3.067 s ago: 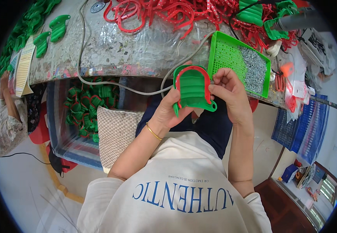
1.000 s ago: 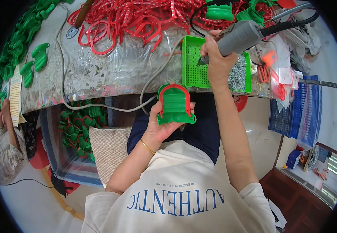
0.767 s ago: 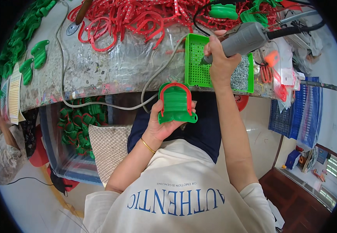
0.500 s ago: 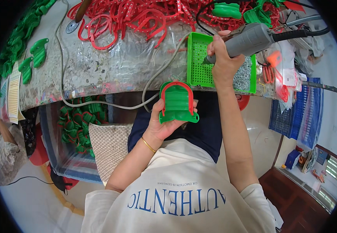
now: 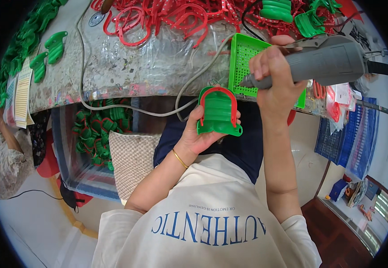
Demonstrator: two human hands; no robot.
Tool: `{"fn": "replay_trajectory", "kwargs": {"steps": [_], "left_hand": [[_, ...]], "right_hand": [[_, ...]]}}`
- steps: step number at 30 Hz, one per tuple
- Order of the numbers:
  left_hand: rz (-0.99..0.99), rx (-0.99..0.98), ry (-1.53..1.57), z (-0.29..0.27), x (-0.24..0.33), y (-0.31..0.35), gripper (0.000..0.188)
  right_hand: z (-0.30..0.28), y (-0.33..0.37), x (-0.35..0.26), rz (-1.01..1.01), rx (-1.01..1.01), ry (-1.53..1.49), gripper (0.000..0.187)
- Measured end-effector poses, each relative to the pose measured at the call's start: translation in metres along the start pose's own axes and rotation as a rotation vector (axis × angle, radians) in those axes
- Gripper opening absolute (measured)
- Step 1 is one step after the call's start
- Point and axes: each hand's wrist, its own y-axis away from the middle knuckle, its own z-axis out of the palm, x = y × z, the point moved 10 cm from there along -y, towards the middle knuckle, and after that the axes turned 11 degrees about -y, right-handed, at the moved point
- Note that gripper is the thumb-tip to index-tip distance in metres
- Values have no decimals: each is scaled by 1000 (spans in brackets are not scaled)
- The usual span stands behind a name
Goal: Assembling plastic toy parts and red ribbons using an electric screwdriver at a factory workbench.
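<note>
My left hand (image 5: 196,136) is closed around a curved green plastic part (image 5: 217,114), held in front of my lap at the table edge. A red U-shaped strip (image 5: 221,90) lies along the part's rim, with its two ends toward me. My right hand (image 5: 278,82) grips a grey electric screwdriver (image 5: 325,62), its tip pointing left over a bright green perforated basket (image 5: 233,62). The tip stands apart from the green part. My right hand and the tool hide much of the basket.
Red dotted strips (image 5: 176,20) are heaped along the far table. Green parts (image 5: 29,35) pile up at the far left. A grey cable (image 5: 127,107) loops across the table edge. Below left, a lined crate (image 5: 91,187) holds green-and-red pieces. Another person's arm (image 5: 8,134) shows at left.
The screwdriver has come nearer to me and swung flatter, its tip moving toward the basket's left side. My left hand still holds the green part. The whole view has shifted slightly.
</note>
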Motion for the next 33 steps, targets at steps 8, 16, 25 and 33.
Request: {"fn": "replay_trajectory", "kwargs": {"steps": [8, 16, 25, 33], "left_hand": [[28, 24, -68, 11, 4, 3, 79], [-28, 25, -65, 9, -3, 5, 84], [8, 15, -68, 9, 1, 9, 80], [6, 38, -160, 11, 7, 14, 82]], "right_hand": [[11, 11, 13, 33, -2, 5, 20], [9, 14, 19, 29, -19, -3, 19], [13, 18, 19, 24, -26, 26, 18], [15, 25, 18, 4, -38, 42, 20]]}}
